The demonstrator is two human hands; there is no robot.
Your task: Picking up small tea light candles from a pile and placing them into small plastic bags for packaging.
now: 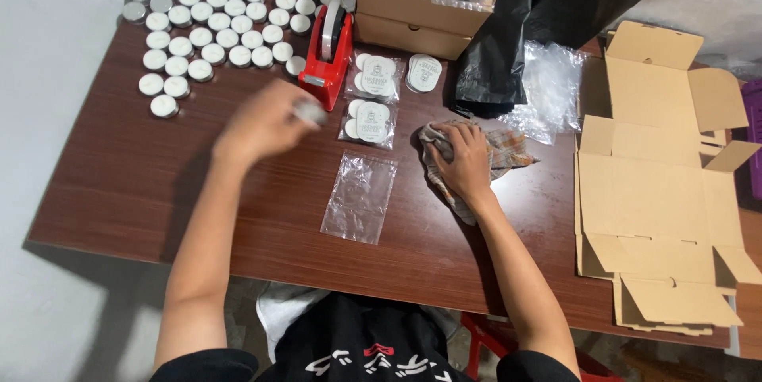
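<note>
I am holding a small round tin (311,113) in my left hand (266,124), above the brown table (119,175), just in front of the red tape dispenser (329,52). My fingers are closing around the tin, but the hand is blurred, so I cannot tell how firmly. My right hand (464,160) is pressing flat on a checked cloth (508,152); the fingers are bent over the cloth and gripping it loosely.

I am judging the tin to be light and stiff, with a smooth metal side that could slip, so I am taking it by the rim, between thumb and fingers. The cloth is soft and is folding under my palm; it can be taken anywhere, best in a bunch.

An empty clear plastic bag (359,195) is lying flat on the table between my two arms. It looks thin and slippery, best lifted at the open edge. Behind it, filled bags (371,120) of tins are lying near the dispenser, and many loose tins (214,13) are standing in rows at the far left.

Some things are hard to make out. The blur is hiding the tin's lid and most of my left fingers. Part of the cloth is hiding under my right hand. The cardboard box (417,1) at the top, the black bag (556,9) and the flat open carton (659,183) are being cut off by the frame edges.
</note>
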